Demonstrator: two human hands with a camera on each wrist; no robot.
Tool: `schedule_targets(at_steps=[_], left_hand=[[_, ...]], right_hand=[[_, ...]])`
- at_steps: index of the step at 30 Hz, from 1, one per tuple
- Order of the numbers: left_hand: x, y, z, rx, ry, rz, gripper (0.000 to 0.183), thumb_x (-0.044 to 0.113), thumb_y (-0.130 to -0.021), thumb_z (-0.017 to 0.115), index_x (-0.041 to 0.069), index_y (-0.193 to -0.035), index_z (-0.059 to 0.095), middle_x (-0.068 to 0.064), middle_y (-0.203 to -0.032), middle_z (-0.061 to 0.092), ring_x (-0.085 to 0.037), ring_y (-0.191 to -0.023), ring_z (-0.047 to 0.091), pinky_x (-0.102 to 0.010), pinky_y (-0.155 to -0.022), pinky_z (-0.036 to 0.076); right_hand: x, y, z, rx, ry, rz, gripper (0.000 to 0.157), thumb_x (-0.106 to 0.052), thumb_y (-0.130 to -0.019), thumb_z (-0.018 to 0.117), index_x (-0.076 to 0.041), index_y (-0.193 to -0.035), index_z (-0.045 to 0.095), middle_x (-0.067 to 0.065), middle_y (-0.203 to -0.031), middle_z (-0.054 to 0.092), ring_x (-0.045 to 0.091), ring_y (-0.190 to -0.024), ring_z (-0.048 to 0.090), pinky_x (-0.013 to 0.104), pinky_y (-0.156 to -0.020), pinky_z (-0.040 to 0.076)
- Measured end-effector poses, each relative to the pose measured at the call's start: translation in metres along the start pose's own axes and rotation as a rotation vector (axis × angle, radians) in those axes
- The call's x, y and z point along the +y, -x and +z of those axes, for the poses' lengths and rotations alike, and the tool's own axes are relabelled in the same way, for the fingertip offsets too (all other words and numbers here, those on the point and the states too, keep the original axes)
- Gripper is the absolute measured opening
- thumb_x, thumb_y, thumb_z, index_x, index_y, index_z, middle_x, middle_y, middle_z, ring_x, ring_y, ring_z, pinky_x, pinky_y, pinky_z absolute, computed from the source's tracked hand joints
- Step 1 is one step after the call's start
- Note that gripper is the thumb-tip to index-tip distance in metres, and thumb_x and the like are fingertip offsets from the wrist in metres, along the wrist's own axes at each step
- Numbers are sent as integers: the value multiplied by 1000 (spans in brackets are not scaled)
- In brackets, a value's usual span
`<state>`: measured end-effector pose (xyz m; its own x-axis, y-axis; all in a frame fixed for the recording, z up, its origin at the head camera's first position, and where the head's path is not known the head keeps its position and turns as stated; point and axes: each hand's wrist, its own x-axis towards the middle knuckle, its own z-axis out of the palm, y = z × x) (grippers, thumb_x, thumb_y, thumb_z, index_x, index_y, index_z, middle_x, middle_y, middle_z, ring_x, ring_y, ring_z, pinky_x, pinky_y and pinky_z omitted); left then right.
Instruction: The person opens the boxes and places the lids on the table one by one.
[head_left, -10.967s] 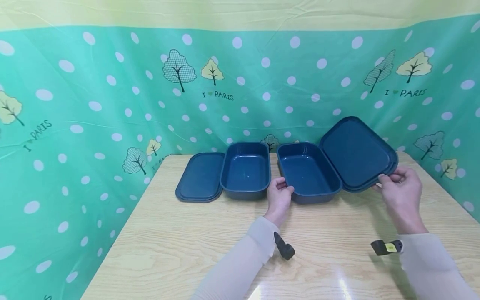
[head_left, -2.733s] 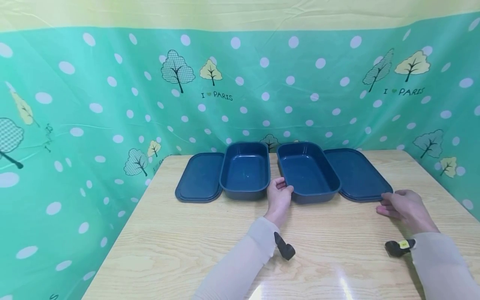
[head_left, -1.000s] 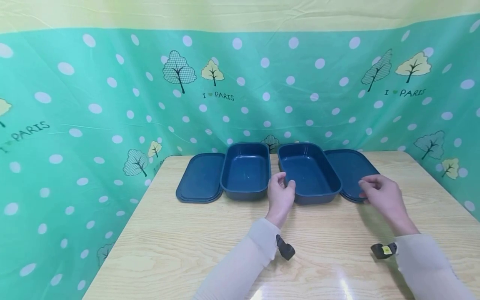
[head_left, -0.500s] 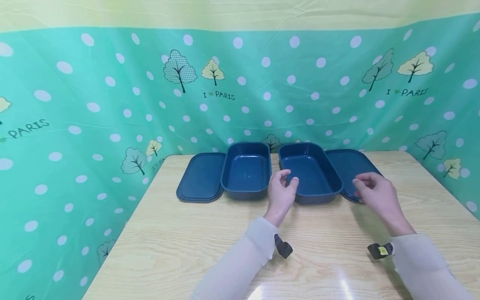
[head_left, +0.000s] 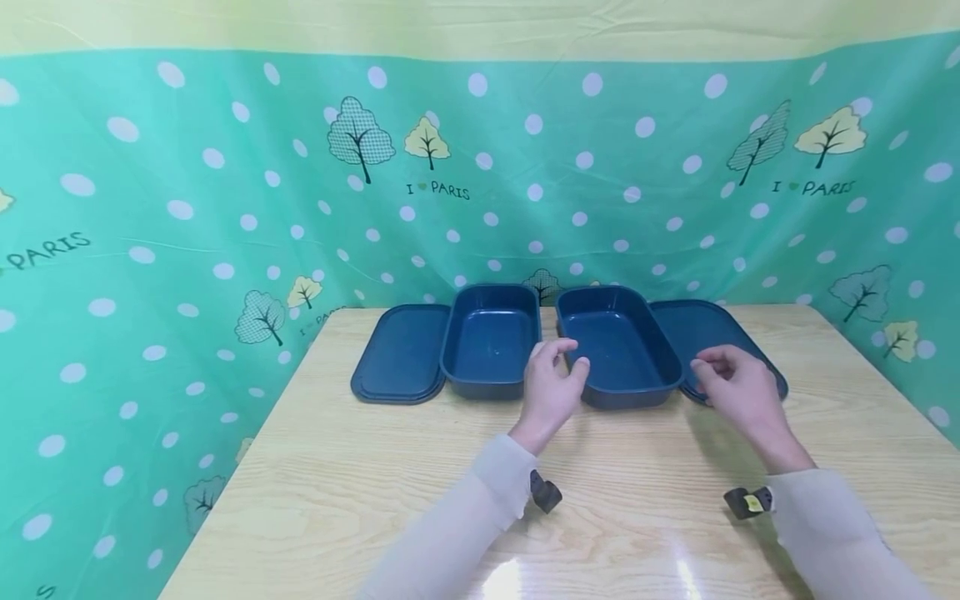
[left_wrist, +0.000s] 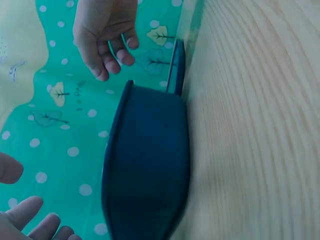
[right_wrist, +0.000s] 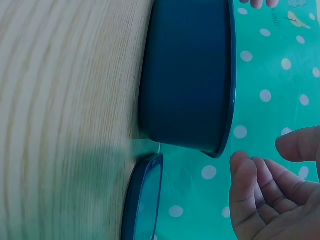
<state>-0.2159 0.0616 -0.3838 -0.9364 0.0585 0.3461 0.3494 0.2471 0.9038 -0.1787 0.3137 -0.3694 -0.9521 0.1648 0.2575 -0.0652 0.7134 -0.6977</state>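
Two dark blue plastic food containers stand side by side near the back of the table, without lids on them. My left hand (head_left: pixel 551 385) hovers in front of the gap between the left container (head_left: pixel 491 387) and the right container (head_left: pixel 622 398), its thumb and fingers apart and holding nothing. Over the near part of the right lid (head_left: pixel 697 329) hangs my right hand (head_left: pixel 742 390), fingers loosely bent, with nothing in it. The right wrist view shows this hand's fingers (right_wrist: pixel 245 182) apart from the container. Flat beside the left container lies the left lid (head_left: pixel 401 354).
A pale wood-grain table (head_left: pixel 360 492) bears both containers and lids. Behind and to the left hangs a green dotted cloth (head_left: pixel 525 225) printed with trees. A black wrist camera (head_left: pixel 545 492) sits on the left sleeve, another camera (head_left: pixel 744 502) on the right.
Earlier my right hand lowered the tilted right lid flat onto the table, then let go and moved left. My left hand has left the right container's near corner and risen slightly.
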Motion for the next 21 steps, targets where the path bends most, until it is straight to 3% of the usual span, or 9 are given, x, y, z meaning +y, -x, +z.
schedule_targets(at_steps=[7,21], left_hand=[[2,-2,-16,-34,-87,56,29,19,-90,63,9,-118,63,-4,-126,54,-22,-117,49,-40,-97,42],[-4,-2,-52,-30,-257,199,29,15,-88,64,6,-116,63,-8,-125,56,-23,-119,50,-38,-101,39]], right_hand=[[-5,0,3,28,57,-32,38,-31,-98,50,2,-114,59,16,-96,63,24,-78,62,29,-58,48],[-20,-3,14,44,76,-95,31,-27,-98,52,1,-109,61,17,-96,63,30,-87,57,41,-70,45]])
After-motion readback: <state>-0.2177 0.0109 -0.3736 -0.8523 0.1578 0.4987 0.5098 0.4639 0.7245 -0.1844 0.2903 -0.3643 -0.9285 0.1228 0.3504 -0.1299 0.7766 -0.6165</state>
